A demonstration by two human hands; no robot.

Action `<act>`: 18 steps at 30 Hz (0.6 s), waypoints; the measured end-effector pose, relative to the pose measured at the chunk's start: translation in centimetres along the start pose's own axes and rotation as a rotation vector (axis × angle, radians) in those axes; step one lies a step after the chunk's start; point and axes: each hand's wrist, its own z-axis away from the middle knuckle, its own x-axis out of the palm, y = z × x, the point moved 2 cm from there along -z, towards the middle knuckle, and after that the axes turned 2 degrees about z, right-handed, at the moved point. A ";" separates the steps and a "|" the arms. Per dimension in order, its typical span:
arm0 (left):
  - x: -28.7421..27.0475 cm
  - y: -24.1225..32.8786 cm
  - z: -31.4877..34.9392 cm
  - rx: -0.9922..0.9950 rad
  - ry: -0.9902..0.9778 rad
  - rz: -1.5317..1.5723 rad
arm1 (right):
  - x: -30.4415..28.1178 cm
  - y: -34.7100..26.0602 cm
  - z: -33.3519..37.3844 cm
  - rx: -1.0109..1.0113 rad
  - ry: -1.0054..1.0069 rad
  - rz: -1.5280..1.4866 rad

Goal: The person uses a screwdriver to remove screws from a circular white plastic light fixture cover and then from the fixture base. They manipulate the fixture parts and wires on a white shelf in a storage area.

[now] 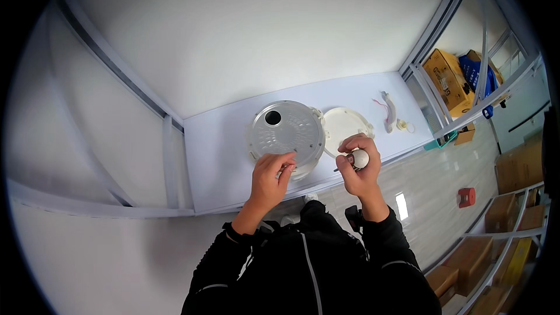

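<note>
A round silver metal housing with a dark round hole lies on the white table. My left hand is at its near edge, thumb and fingers pinched together; what they hold, if anything, is too small to name. Beside the housing is a round white plastic cover, partly hidden by my right hand. That hand is closed around what looks like a screwdriver, its rounded white handle end facing up and a thin dark tip pointing left.
Farther right on the table lie a curved pale part with thin reddish wires and a small yellowish piece. Metal frame posts flank the table. On the floor to the right stand a red stool and shelves with cardboard boxes.
</note>
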 end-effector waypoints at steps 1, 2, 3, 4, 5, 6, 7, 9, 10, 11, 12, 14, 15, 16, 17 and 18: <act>0.0 0.0 0.0 0.002 0.000 -0.003 | -0.1 -0.1 0.1 -0.005 0.009 -0.011; 0.1 0.0 0.0 0.004 0.000 -0.005 | -0.2 -0.1 0.1 0.001 0.011 -0.009; 0.1 -0.1 0.0 0.006 0.001 -0.008 | -0.3 -0.3 0.2 0.008 0.012 -0.007; 0.2 -0.1 0.0 0.014 0.003 -0.024 | -0.4 -0.4 0.2 0.013 0.013 -0.005; 0.3 -0.1 -0.1 0.022 0.005 -0.039 | -0.4 -0.4 0.3 0.009 0.010 -0.014; 0.4 -0.1 -0.1 0.030 0.008 -0.055 | -0.4 -0.5 0.4 0.005 0.007 -0.023; 0.4 0.0 -0.2 0.063 -0.004 -0.093 | -0.5 -0.4 0.5 0.001 0.005 -0.031; 0.2 0.2 -0.3 0.130 -0.028 -0.171 | -0.5 -0.4 0.6 0.004 0.003 -0.040; 0.2 0.3 -0.4 0.150 -0.027 -0.192 | -0.4 -0.4 0.7 0.006 0.001 -0.045; 0.1 0.4 -0.4 0.170 -0.027 -0.213 | -0.4 -0.4 0.7 0.000 0.000 -0.042; 0.0 0.5 -0.5 0.190 -0.026 -0.234 | -0.4 -0.3 0.7 -0.005 -0.002 -0.038; 0.1 0.7 -0.6 0.201 -0.027 -0.233 | -0.5 -0.3 0.7 -0.004 -0.004 -0.033; 0.1 0.7 -0.6 0.206 -0.028 -0.233 | -0.5 -0.3 0.8 0.003 -0.003 -0.033; 0.1 0.7 -0.6 0.198 -0.025 -0.220 | -0.5 -0.3 0.9 0.009 -0.003 -0.035; 0.2 0.7 -0.6 0.190 -0.022 -0.207 | -0.5 -0.2 0.9 0.009 -0.004 -0.038; 0.2 0.7 -0.5 0.182 -0.019 -0.195 | -0.5 -0.2 0.9 0.009 -0.005 -0.041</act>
